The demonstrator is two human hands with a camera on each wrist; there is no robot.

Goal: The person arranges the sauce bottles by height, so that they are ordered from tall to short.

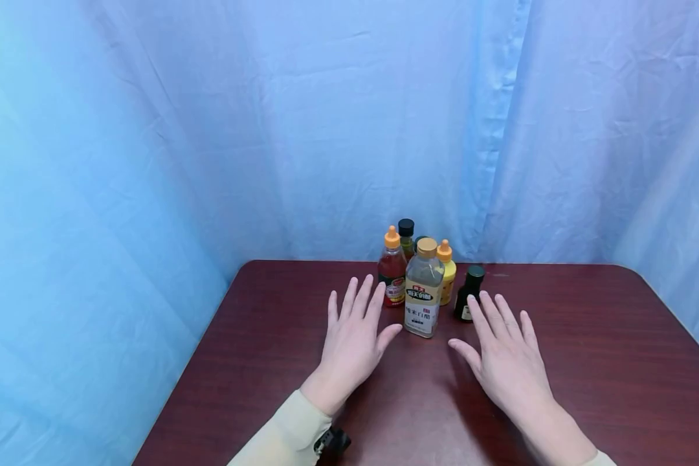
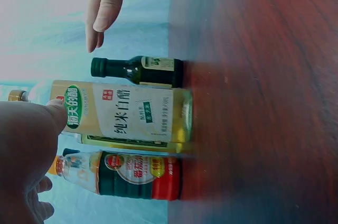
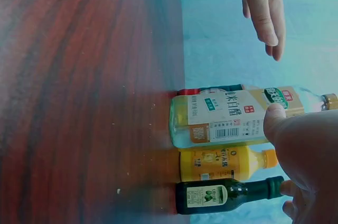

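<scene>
Both hands hover over the table with fingers spread and nothing in them. My left hand [image 1: 352, 340] is left of a clear white vinegar bottle [image 1: 422, 291] with a gold cap, its thumb pointing toward the bottle's base. On the other side, my right hand [image 1: 509, 359] has its fingertips near a small dark green bottle [image 1: 470, 294]. Behind the vinegar stand a red ketchup bottle [image 1: 392, 275] with an orange nozzle and a yellow squeeze bottle [image 1: 446, 275]. A black-capped bottle [image 1: 406, 233] at the back is largely hidden. All stand upright.
The dark red wooden table [image 1: 256, 349] has its far edge just behind the bottles. Light blue curtains [image 1: 338, 129] hang behind it and along both sides. A small black object [image 1: 333, 441] shows by the left sleeve.
</scene>
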